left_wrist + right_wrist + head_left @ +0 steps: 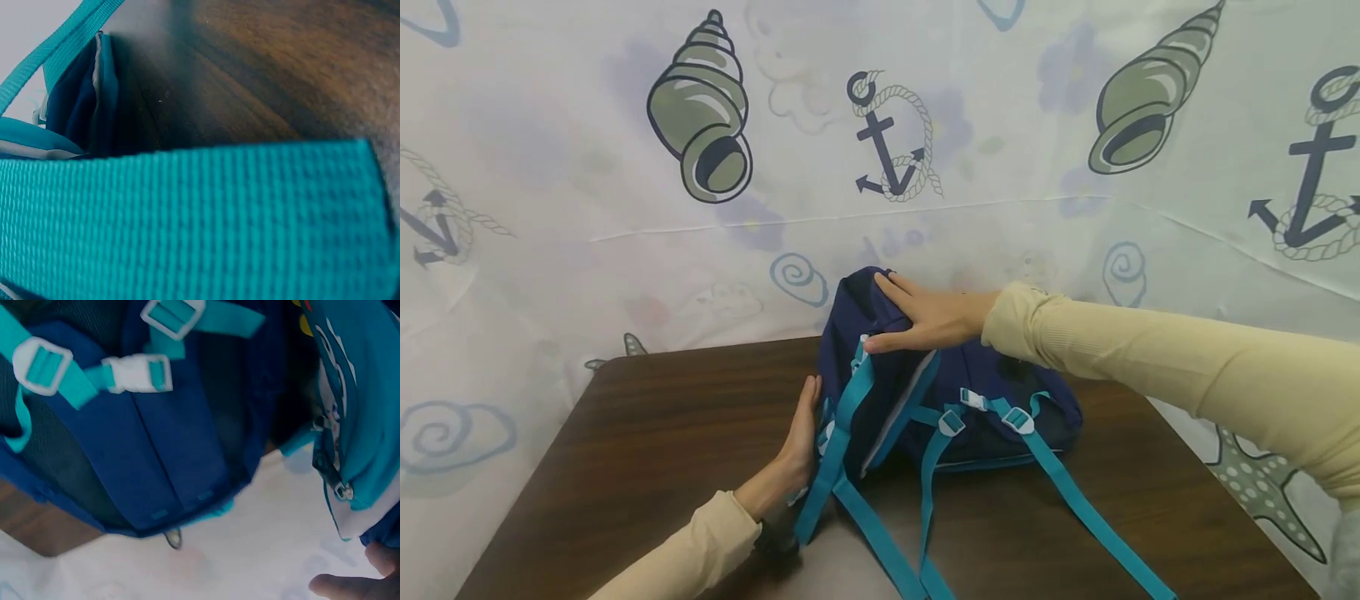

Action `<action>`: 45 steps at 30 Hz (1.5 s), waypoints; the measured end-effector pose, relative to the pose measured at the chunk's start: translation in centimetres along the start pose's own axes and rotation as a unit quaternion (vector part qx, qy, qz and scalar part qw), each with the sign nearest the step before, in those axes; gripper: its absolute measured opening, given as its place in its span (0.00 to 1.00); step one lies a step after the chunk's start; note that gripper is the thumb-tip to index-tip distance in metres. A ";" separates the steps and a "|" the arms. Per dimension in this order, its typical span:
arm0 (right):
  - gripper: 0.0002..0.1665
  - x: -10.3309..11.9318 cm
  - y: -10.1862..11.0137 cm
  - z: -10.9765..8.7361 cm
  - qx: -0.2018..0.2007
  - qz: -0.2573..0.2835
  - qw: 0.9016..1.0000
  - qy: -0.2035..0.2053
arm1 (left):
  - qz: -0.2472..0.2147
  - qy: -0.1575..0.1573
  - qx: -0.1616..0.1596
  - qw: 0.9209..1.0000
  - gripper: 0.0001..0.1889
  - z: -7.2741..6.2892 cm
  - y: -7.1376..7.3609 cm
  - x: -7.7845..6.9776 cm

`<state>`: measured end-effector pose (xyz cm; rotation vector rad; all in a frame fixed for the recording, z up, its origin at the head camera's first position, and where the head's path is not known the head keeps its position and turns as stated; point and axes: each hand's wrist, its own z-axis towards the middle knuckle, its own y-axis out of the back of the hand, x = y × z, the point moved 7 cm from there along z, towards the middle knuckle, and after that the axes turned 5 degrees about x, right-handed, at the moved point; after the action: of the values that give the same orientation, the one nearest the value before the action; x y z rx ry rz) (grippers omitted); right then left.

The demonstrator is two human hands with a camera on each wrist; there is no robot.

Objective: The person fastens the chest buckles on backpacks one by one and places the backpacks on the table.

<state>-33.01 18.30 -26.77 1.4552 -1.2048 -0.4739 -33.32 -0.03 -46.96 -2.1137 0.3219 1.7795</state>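
Observation:
A navy backpack (pixel 880 383) with turquoise trim stands on the table in the head view. My left hand (pixel 797 446) lies along its left side, fingers straight and pointing up. From the right, my right hand (pixel 925 315) rests on its upper part, fingers stretched out and thumb spread. Behind and to the right lies a second navy backpack (pixel 156 437), its shoulder straps and white buckle (pixel 137 374) facing up. A turquoise strap (pixel 200 219) fills the lower left wrist view, and the left hand is hidden there. A zipper pull (pixel 340 487) hangs on the standing backpack.
Long turquoise straps (pixel 1097 525) trail over the dark wooden table (pixel 685 417) toward its front. A white cloth (pixel 1000 208) printed with shells and anchors hangs close behind the table.

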 end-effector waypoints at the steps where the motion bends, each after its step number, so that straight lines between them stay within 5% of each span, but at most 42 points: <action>1: 0.71 -0.3 -0.3 -0.1 -0.004 0.011 1.000 0.001 | 0.000 0.003 0.003 1.000 0.47 0.0 0.0 0.0; 8: 0.75 -0.6 -2.0 -0.2 -0.025 0.073 0.997 -0.002 | 0.018 0.039 0.018 0.999 0.48 -0.7 1.5 -0.2; 22: 0.63 1.8 -5.9 1.9 -0.023 0.097 0.994 -0.047 | 0.064 0.083 0.025 0.994 0.48 -3.0 8.2 -1.1; 32: 0.69 3.4 -10.6 4.5 -0.046 0.122 0.991 -0.006 | 0.143 0.093 0.017 0.985 0.46 -5.2 13.5 -2.5; 39: 0.68 4.3 -14.5 6.4 -0.061 0.158 0.985 0.030 | 0.264 0.109 0.018 0.958 0.45 -5.8 16.8 -3.4; 45: 0.69 4.3 -19.2 8.2 -0.024 0.165 0.985 0.038 | 0.409 0.095 0.000 0.908 0.43 -5.8 18.3 -3.8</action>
<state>-30.26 7.62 -45.04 1.1926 -1.3331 -0.2177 -36.05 -19.27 -44.67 -2.3334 1.4364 1.9336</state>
